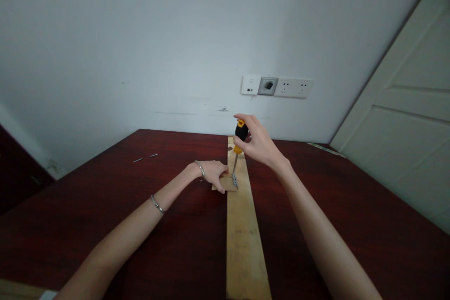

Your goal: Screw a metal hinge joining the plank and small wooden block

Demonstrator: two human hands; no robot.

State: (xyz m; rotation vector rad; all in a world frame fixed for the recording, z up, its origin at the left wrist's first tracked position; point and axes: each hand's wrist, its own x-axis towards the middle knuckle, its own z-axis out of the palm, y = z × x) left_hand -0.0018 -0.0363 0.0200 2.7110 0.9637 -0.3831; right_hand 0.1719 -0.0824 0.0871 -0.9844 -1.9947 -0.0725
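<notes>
My right hand is closed around the black and yellow handle of a screwdriver. The screwdriver stands nearly upright, its tip down at a small metal hinge-like piece. That piece lies on a thin brown board, which overlaps a long pale wooden plank. With thumb and fingers apart on either side, my left hand holds the thin board down against the plank; some fingertips are hidden. Whether a screw sits under the tip is too small to tell.
The plank runs lengthwise over a dark red table to the wall. Two thin metal pieces, one a small rod, lie at the left. Sockets are on the wall behind, and a white panelled door stands at the right.
</notes>
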